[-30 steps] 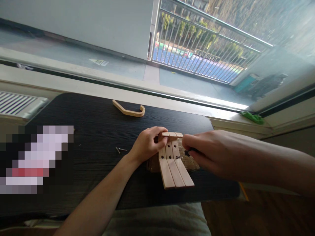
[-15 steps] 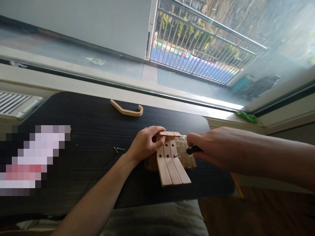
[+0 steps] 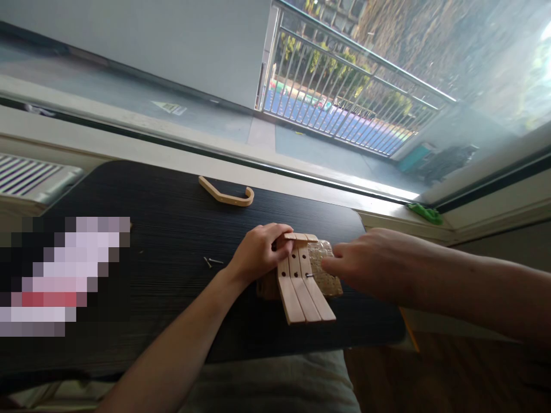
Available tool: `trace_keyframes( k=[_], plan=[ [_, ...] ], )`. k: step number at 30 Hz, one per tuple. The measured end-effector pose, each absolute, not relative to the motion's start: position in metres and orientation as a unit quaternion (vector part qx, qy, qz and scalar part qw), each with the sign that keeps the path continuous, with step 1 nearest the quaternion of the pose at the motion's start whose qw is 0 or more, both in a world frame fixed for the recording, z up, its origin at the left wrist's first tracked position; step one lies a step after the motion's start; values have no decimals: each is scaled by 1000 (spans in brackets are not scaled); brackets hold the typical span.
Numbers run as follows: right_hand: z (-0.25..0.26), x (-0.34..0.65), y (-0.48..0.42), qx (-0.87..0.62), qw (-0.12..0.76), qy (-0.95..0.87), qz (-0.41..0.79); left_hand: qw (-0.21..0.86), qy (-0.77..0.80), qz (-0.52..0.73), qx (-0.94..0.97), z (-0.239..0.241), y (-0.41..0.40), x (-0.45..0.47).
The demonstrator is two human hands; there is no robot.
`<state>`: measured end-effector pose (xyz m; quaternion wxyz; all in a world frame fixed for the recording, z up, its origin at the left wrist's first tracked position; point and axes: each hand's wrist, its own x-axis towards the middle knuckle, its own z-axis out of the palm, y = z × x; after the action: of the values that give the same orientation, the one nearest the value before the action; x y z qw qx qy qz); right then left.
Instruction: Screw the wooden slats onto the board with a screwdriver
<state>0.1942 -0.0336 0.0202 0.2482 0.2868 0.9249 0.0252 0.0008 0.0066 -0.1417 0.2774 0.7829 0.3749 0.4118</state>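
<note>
My left hand (image 3: 263, 249) is closed around the upper end of a bent wooden piece (image 3: 303, 298) made of three joined slats with dark holes. The piece rests on a taped cardboard block (image 3: 325, 272). A screw (image 3: 309, 276) sticks out of the right slat's lower hole, at a slant. Just right of the block, my right hand (image 3: 355, 261) is curled shut. The screwdriver seen in it earlier is now hidden by the fingers, and no shaft shows at the screw. Two loose screws (image 3: 210, 262) lie left of my left hand.
A hook-shaped wooden strip (image 3: 228, 198) lies near the far edge of the black table (image 3: 163, 229). A blurred-out item (image 3: 77, 264) is at the table's left. A green cloth (image 3: 424, 213) lies on the window sill, and a white radiator (image 3: 37, 178) stands at the left.
My right hand has turned and drawn back slightly from the screw, and the black screwdriver handle has gone out of sight. My left hand keeps its hold. The view has shifted a little.
</note>
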Motion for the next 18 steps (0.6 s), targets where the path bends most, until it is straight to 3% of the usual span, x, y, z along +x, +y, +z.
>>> trace_keyframes(
  k=[11, 18],
  plan=[
    [24, 181, -24, 339, 280, 896, -58, 259, 371, 408, 793, -143, 7, 0],
    [28, 172, -26, 345, 306, 886, -35, 254, 371, 407, 795, -141, 7, 0]
  ],
)
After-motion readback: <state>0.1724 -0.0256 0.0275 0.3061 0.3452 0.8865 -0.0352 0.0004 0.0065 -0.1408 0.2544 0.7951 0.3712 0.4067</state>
